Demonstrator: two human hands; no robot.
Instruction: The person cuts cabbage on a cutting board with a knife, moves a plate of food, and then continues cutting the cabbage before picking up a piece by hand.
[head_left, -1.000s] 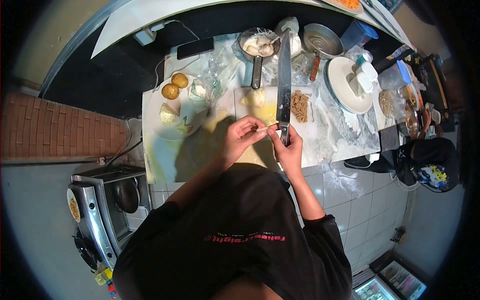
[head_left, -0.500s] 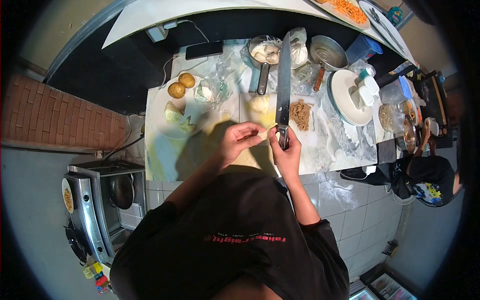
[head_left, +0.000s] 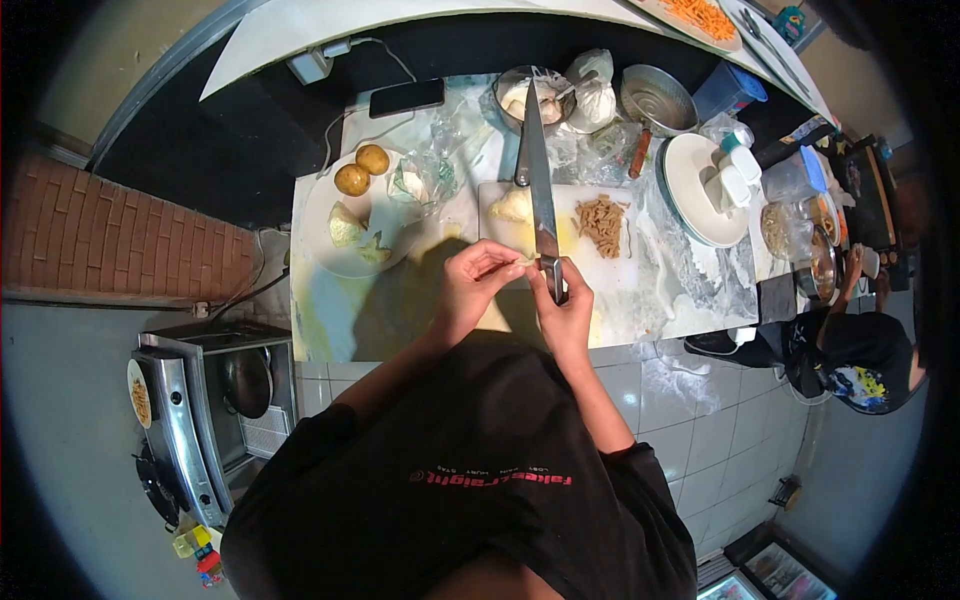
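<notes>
My right hand [head_left: 565, 312] is wrapped round the handle of a large kitchen knife [head_left: 541, 170], whose long blade points away from me above a white cutting board [head_left: 568, 196]. Fingertips of my left hand [head_left: 472, 290] are pinched on a small pale piece, too small to name, close beside the right thumb. Under the blade's left side, a pale yellowish lump [head_left: 510, 207] lies on the board. To its right is a pile of brown strips [head_left: 601, 226].
A plate [head_left: 335, 262] at left holds two potatoes [head_left: 362, 171] and pale green pieces. Behind the board stand a pan [head_left: 505, 115], a tied white bag [head_left: 594, 100] and a metal bowl [head_left: 658, 100]. Stacked plates [head_left: 690, 165] are at right. Another person [head_left: 850, 350] works far right.
The knife has swung its tip to the left and lower, and my right hand shifted slightly left. My left hand stays near the same spot, still pinching. The pale lump shows a changed outline.
</notes>
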